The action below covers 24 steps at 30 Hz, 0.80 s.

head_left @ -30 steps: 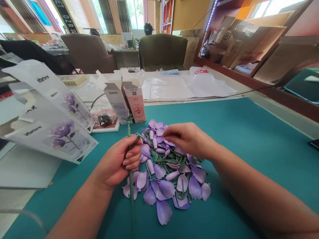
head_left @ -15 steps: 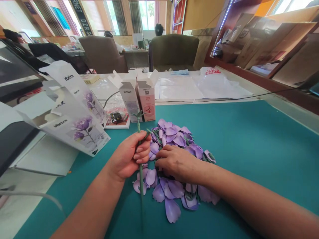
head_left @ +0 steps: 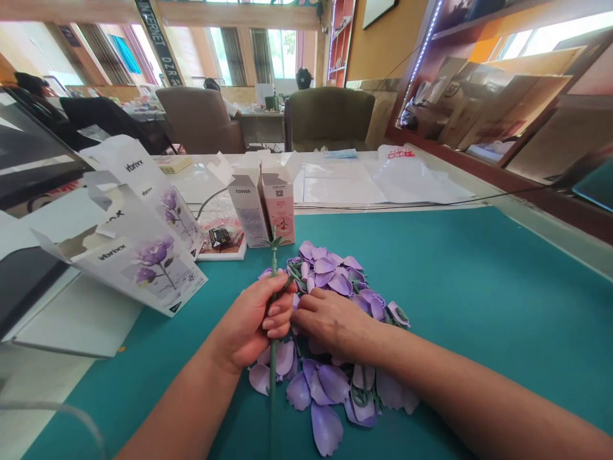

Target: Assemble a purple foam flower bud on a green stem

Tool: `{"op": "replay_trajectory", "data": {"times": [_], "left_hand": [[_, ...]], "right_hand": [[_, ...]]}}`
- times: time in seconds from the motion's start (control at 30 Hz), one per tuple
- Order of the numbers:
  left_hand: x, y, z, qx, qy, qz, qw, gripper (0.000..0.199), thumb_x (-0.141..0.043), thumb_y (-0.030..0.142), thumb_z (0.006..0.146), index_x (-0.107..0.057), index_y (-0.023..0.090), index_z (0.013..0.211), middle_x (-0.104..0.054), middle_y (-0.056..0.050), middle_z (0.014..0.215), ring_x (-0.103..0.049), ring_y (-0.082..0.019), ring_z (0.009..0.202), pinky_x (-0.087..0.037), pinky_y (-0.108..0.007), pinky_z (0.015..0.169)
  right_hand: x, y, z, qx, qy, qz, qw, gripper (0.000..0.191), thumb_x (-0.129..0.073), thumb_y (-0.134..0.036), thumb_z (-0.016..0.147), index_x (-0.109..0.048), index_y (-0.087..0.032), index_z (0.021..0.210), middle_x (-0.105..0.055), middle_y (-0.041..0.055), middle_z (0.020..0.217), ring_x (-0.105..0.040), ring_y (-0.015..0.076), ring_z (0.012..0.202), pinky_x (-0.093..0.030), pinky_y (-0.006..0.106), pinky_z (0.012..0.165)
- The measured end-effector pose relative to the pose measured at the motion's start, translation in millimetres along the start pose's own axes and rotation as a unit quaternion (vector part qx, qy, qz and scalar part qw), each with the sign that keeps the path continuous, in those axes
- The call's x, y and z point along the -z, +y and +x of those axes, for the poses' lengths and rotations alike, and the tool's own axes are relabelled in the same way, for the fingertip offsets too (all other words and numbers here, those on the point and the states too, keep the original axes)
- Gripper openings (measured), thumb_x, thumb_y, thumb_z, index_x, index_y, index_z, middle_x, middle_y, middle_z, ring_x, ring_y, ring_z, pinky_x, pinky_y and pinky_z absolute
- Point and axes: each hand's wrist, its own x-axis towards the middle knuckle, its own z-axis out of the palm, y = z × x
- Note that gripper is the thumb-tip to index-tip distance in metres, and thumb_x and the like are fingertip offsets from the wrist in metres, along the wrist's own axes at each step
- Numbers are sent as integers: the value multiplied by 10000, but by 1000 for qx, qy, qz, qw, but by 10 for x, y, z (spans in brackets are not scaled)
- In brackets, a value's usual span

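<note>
Both hands (head_left: 261, 316) are closer together, the right (head_left: 335, 319) now among purple petals (head_left: 327, 429).

Windows (head_left: 282, 54): bright daylight, facing me.
Chairs: brown (head_left: 198, 120) and olive (head_left: 330, 118), beyond my table.
Wall (head_left: 397, 38): mustard yellow.

Bright overall, with daylight coming through the windows (head_left: 281, 54) far beyond the petals (head_left: 331, 382), washed out nearly to white. Edged by a glowing light strip (head_left: 421, 54) to the upper right of the petals. Softly shaded on the green mat (head_left: 460, 281) to their lower right, with a faint sheen on the petals themselves. Fairly sharp around the petals, but smeared at the loose cable (head_left: 62, 407) far to their left. Visibly stretched and tilted toward both outer edges.
</note>
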Motion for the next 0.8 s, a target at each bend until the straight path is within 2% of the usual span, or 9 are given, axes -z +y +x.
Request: {"op": "replay_trajectory", "data": {"times": [0.1,0.17,0.27,0.3,0.37,0.47,0.6,0.8], "left_hand": [[9,-8,9,1,-4,-2,1000,355,-432,284,958,-594,129,682,-335,81,422,-189,-19,321,-215,-124,311],[13,-16,15,6,-3,-5,1000,355,-433,286,956,-592,130,680,-334,81,423,-186,-18,321,-215,-122,311],[10,-30,21,17,4,-8,1000,369,-425,296,960,-586,131,671,-321,85,418,-171,-16,324,-208,-118,313],[5,-35,21,21,5,-9,1000,376,-421,299,963,-585,131,670,-318,87,418,-164,-16,325,-205,-118,313],[-6,-47,16,28,3,-7,1000,386,-409,303,968,-584,131,670,-309,90,416,-150,-16,328,-201,-119,314],[-18,-71,6,38,-10,-1,999,380,-401,298,970,-581,135,677,-300,93,414,-144,-21,329,-200,-123,316],[-10,-114,10,45,-30,0,999,347,-416,295,961,-569,143,689,-304,96,420,-140,-23,332,-203,-120,319],[15,-148,29,49,-51,2,997,291,-499,329,916,-570,149,698,-312,99,425,-140,-20,337,-213,-117,323]], "right_hand": [[102,30,-21,-61,85,92,990,90,-525,-119,874,-594,-150,923,-615,101,938,-540,189,829,-450,320,743],[183,76,-41,-134,157,185,961,117,-497,-115,892,-595,-169,929,-616,70,906,-547,160,799,-451,290,717],[300,163,-69,-240,220,340,882,44,-589,-220,866,-598,-199,904,-601,-4,770,-508,118,653,-420,251,609],[334,189,-76,-263,233,387,853,86,-616,-275,857,-600,-201,898,-594,-15,736,-492,112,622,-409,247,583],[386,223,-85,-281,257,464,800,185,-646,-364,835,-605,-194,897,-590,-16,715,-487,111,609,-404,251,566],[424,228,-86,-273,270,536,752,251,-665,-411,816,-606,-185,908,-587,-12,717,-508,114,629,-424,260,588],[418,188,-76,-245,251,586,730,269,-662,-411,821,-592,-184,947,-568,-21,726,-496,102,619,-422,251,582],[450,138,-78,-238,237,555,761,184,-605,-355,854,-593,-192,937,-540,-24,735,-459,100,625,-397,237,563]]}}
